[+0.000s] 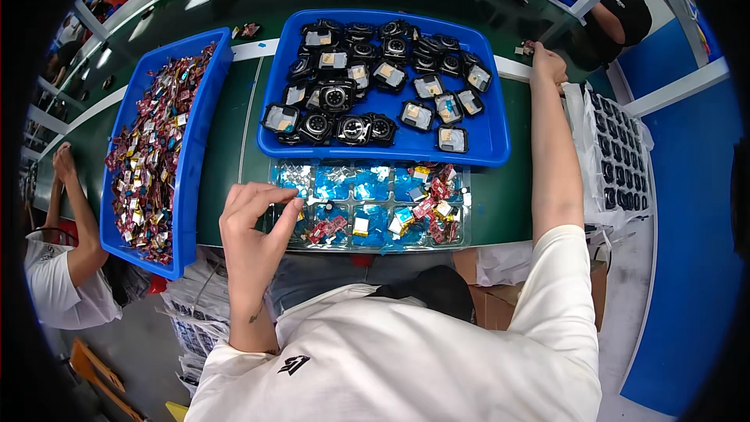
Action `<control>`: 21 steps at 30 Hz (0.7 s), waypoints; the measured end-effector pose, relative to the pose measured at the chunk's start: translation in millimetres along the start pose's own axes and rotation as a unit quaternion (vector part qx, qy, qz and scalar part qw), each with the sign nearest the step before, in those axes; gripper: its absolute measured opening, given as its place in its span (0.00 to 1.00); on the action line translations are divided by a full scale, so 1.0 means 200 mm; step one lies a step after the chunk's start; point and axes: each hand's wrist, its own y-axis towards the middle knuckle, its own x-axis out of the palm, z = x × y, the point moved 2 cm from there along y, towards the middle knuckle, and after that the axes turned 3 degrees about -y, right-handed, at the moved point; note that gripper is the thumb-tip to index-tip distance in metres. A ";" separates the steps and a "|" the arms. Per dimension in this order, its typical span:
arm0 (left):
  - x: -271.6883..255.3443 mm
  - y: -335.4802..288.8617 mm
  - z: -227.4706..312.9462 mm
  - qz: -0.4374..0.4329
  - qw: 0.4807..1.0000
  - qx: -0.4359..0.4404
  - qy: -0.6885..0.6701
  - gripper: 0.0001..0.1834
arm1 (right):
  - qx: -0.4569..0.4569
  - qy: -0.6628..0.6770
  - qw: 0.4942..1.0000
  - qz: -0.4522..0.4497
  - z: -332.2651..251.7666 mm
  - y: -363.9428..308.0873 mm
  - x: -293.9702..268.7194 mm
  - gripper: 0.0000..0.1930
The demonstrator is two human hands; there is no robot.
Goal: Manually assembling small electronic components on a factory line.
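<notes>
My left hand (262, 219) hovers at the left end of a clear compartment tray (466, 223), thumb and forefinger pinched. A small bluish speck shows at their tips, too small to name. In the tray lie blue film scraps (332, 181), tiny silvery bits and reddish flex-circuit parts with yellow and white pieces (423, 208). My right arm stretches far to the right. There my right hand (549, 66) is closed, its fingertips at a small reddish electronic part (525, 48) on the green belt; whether they grip it is hard to see.
Beyond the tray stands a blue bin (504, 121) of black watch cases. Another blue bin (190, 211), full of reddish parts, is at left. Stacked trays of black pieces (621, 152) stand at right. People sit at left (66, 266) and far right (625, 12).
</notes>
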 end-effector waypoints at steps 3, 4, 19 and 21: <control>-0.01 -0.02 -0.01 -0.023 0.998 0.016 0.059 0.08 | 0.034 -0.034 0.999 -0.016 -0.01 0.06 0.05 0.21; 0.00 -0.01 0.01 -0.030 0.997 0.037 0.057 0.09 | 0.053 -0.048 0.997 -0.022 -0.01 0.08 0.06 0.23; -0.05 -0.05 0.01 -0.238 0.969 0.060 0.038 0.16 | -0.277 0.212 0.895 -0.279 -0.19 -0.53 -0.35 0.15; -0.05 -0.05 -0.01 -0.218 0.973 0.077 -0.011 0.14 | -0.371 0.238 0.838 -0.321 -0.24 -0.85 -0.53 0.10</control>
